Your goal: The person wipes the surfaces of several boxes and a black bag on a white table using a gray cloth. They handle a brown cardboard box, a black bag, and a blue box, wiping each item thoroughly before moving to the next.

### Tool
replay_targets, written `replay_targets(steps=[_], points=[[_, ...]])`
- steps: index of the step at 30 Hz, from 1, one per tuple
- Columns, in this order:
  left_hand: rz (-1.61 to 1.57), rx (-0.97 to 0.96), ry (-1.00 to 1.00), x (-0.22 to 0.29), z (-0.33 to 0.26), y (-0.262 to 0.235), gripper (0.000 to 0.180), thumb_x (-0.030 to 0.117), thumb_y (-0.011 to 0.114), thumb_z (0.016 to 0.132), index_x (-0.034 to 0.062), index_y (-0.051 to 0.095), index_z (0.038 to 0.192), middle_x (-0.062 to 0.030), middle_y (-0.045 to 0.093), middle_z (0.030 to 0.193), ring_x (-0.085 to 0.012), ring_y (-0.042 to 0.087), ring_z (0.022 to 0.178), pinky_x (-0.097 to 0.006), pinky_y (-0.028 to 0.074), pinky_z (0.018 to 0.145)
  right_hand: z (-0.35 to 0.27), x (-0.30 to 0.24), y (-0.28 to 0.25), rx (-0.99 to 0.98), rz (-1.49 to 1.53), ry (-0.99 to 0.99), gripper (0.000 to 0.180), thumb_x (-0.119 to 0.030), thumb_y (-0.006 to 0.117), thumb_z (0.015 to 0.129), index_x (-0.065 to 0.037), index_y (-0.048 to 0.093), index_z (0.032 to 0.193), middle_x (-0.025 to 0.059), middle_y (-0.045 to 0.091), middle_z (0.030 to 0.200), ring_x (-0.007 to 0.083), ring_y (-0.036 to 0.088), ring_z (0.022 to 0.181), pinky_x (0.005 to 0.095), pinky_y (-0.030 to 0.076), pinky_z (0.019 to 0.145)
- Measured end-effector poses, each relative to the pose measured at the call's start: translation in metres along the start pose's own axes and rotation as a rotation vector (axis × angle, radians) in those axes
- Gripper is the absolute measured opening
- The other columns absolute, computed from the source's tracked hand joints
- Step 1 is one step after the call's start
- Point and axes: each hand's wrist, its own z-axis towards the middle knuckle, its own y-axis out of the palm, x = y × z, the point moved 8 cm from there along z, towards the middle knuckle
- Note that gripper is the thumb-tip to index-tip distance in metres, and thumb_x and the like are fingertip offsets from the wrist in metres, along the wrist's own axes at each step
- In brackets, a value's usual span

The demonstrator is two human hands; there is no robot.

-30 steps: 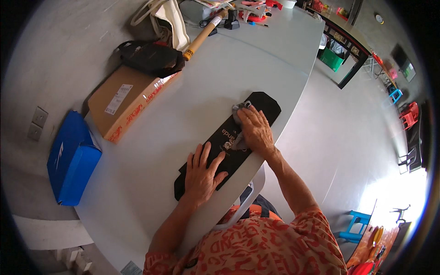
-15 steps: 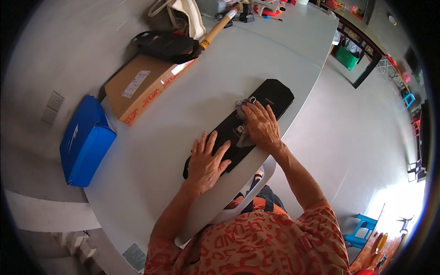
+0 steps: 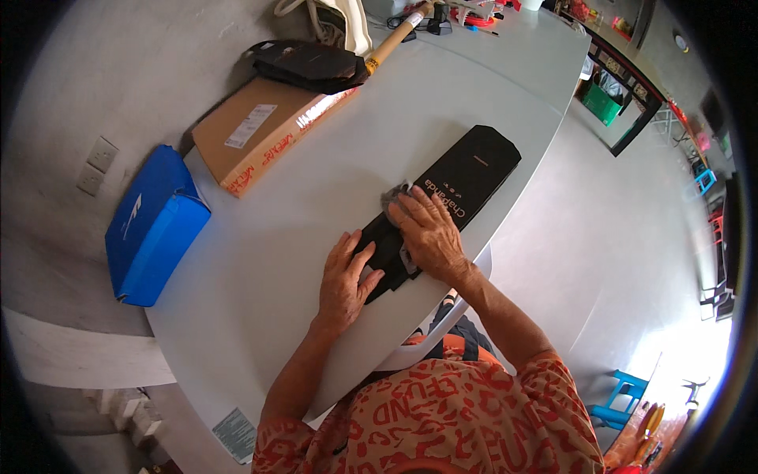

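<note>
A long flat black piece with pale print, which looks like a folded paper bag or carton (image 3: 476,164), lies slantwise on the grey-white table (image 3: 260,261). My right hand (image 3: 430,237) presses a crumpled grey cloth (image 3: 395,201) onto its middle; the cloth bunches out past the fingertips and partly under the palm. At the near end, my left hand (image 3: 345,283) rests with fingers apart on the black piece's edge, holding nothing. Both hands cover part of the piece's lower half.
Left of my hands stand a blue box (image 3: 158,229) and a brown cardboard box (image 3: 268,126) with similar black flat pieces (image 3: 312,65) on top. A cardboard tube (image 3: 399,38) lies beyond. The table's right edge runs close to the black piece. A blue stool (image 3: 620,399) stands on the floor.
My right hand and the cloth have slid toward my left hand along the black piece, baring more of its print. The whole view has shifted slightly.
</note>
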Motion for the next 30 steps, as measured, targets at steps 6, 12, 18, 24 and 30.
replay_targets(steps=[6, 12, 18, 24, 30], points=[[0.078, -0.043, 0.018, 0.001, 0.0, 0.001, 0.045, 0.018, 0.073, 0.082, 0.0069, 0.059, 0.124, -0.0108, 0.047, 0.142, -0.0333, 0.042, 0.132, -0.047, 0.034, 0.108, -0.006, -0.023, -0.002, -0.054, 0.064, -0.083, 0.037, -0.008, 0.058, 0.087, -0.012, 0.06, 0.124, 0.0111, 0.055, 0.132, 0.032, 0.045, 0.132, 0.0501, 0.034, 0.111], [0.008, -0.073, 0.03, 0.002, -0.001, 0.001, 0.047, 0.016, 0.072, 0.083, 0.0077, 0.057, 0.126, -0.0086, 0.044, 0.145, -0.0344, 0.036, 0.137, -0.052, 0.03, 0.109, 0.001, 0.037, -0.013, 0.15, -0.07, 0.005, 0.039, -0.002, 0.062, 0.078, -0.011, 0.066, 0.116, 0.0064, 0.062, 0.121, 0.0305, 0.055, 0.116, 0.0466, 0.042, 0.101], [-0.011, -0.055, 0.034, 0.001, -0.001, 0.001, 0.048, 0.015, 0.073, 0.082, 0.0073, 0.055, 0.126, -0.0089, 0.046, 0.144, -0.0347, 0.037, 0.136, -0.053, 0.03, 0.109, 0.0, 0.079, -0.034, 0.221, -0.097, 0.242, 0.039, 0.004, 0.06, 0.077, -0.011, 0.067, 0.113, 0.0074, 0.063, 0.112, 0.0281, 0.053, 0.105, 0.0422, 0.043, 0.086], [-0.022, -0.025, -0.031, -0.004, -0.002, 0.001, 0.042, 0.014, 0.074, 0.08, 0.0046, 0.056, 0.117, -0.0098, 0.051, 0.138, -0.0344, 0.041, 0.134, -0.051, 0.032, 0.108, -0.015, -0.045, -0.008, 0.079, 0.168, -0.167, 0.043, 0.002, 0.064, 0.075, -0.009, 0.064, 0.117, 0.0122, 0.059, 0.109, 0.0278, 0.055, 0.1, 0.0411, 0.048, 0.085], [0.008, -0.046, 0.003, 0.0, -0.001, 0.0, 0.043, 0.01, 0.076, 0.077, 0.0028, 0.057, 0.115, -0.0118, 0.049, 0.141, -0.0368, 0.041, 0.133, -0.051, 0.034, 0.108, -0.018, -0.028, -0.014, 0.005, 0.045, -0.131, 0.044, -0.001, 0.068, 0.074, -0.01, 0.063, 0.117, 0.011, 0.056, 0.113, 0.026, 0.053, 0.098, 0.0394, 0.048, 0.081]])
